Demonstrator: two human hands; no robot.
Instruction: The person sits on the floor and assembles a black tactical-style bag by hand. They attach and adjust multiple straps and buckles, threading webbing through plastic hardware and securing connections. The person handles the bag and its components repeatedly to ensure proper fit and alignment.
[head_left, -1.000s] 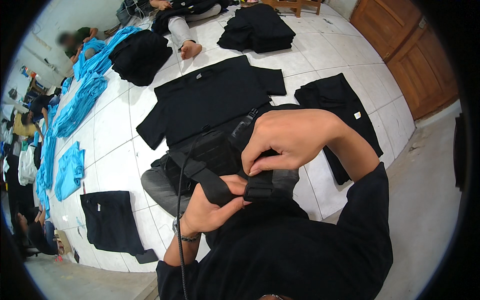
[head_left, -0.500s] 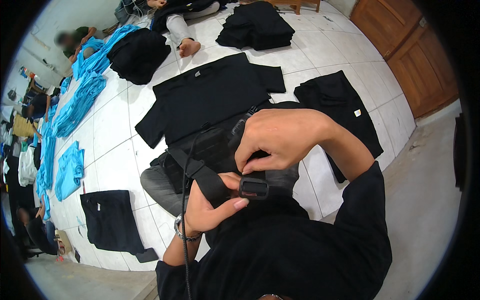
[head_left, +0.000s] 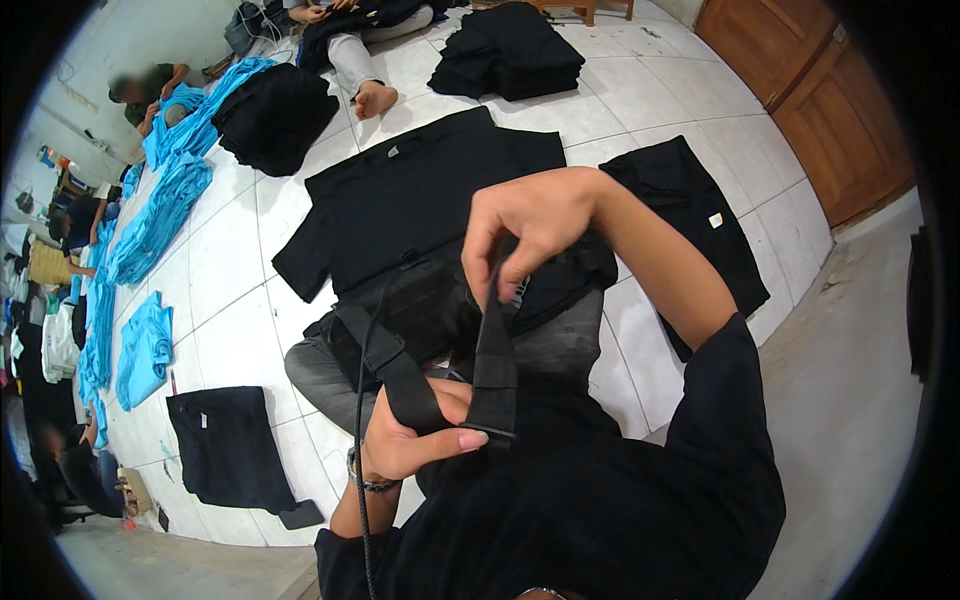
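My left hand (head_left: 408, 440) grips a flat black buckle (head_left: 492, 433) between thumb and fingers, with black webbing looped over the fingers. From the buckle a black strap (head_left: 494, 365) runs upward to my right hand (head_left: 535, 222), whose thumb and fingers pinch its upper end. The strap is pulled taut between both hands. Below them, on my lap, lies a black bag-like piece (head_left: 430, 300) with straps; its exact kind is partly hidden. A thin black cord (head_left: 366, 480) hangs past my left wrist.
A black T-shirt (head_left: 400, 190) is spread on the tiled floor ahead. Folded black garments (head_left: 700, 210) lie at right and lower left (head_left: 230, 440). Black stacks (head_left: 510, 50) and light-blue clothes (head_left: 160, 215) are farther off. Several people sit nearby; a wooden door (head_left: 770, 50) stands at right.
My right hand has risen away from the buckle, drawing the strap up through it. The buckle has tipped nearly edge-on and my left hand has moved slightly down.
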